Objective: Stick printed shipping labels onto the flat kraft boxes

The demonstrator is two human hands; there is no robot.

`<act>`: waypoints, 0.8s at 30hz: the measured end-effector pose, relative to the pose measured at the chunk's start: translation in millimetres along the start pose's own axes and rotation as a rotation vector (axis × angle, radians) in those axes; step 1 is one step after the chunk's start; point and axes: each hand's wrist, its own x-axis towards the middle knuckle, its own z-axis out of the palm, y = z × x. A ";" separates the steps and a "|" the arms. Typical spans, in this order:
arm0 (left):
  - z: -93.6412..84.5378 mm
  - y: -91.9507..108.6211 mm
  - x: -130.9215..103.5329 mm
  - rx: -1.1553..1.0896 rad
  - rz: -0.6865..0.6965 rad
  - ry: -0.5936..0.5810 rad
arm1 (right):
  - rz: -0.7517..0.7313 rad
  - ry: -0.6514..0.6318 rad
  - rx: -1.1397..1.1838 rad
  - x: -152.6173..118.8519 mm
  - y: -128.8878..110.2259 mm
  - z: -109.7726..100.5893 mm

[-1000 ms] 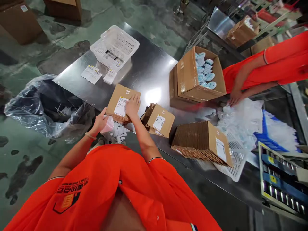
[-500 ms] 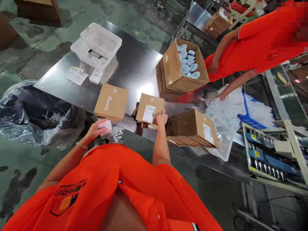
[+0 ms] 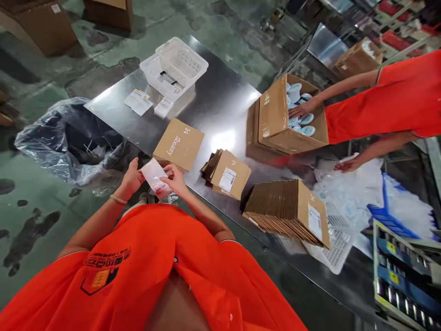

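A pinkish-white label sheet (image 3: pixel 154 175) with print along its lower end is held in front of my body, just off the table edge. My left hand (image 3: pixel 132 178) pinches its left side, and my right hand (image 3: pixel 176 180) grips its right side. Right behind it lies a flat stack of brown cardboard mailers (image 3: pixel 182 143) with white lettering. To the right, a smaller, fanned stack of mailers (image 3: pixel 239 172) carries a white shipping label (image 3: pixel 228 179) on its top piece. Further right, a long row of mailers (image 3: pixel 275 204) leans together, its front one labelled too.
White baskets (image 3: pixel 168 76) and label stacks (image 3: pixel 139 101) lie on the steel table (image 3: pixel 220 99). A plastic-lined bin (image 3: pixel 69 151) stands left. A co-worker's hand (image 3: pixel 303 109) is inside a carton (image 3: pixel 275 122) of round pale-blue packs; the other rests by plastic bags (image 3: pixel 347 197).
My right hand has left the fanned mailers and now grips the label sheet with my left hand. The sheet is spread flatter. The co-worker's hand has moved into the carton. The view has shifted.
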 end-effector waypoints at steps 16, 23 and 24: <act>26.8 -2.1 -5.0 0.478 -0.079 -0.224 | -0.287 0.169 -0.495 -18.8 -9.5 -17.8; 24.4 -24.3 -0.4 0.506 -0.317 -0.392 | -0.203 0.524 -0.555 58.6 -36.0 -76.7; 24.9 -28.5 0.6 0.479 -0.328 -0.381 | -0.151 0.552 -0.551 78.3 -39.1 -87.1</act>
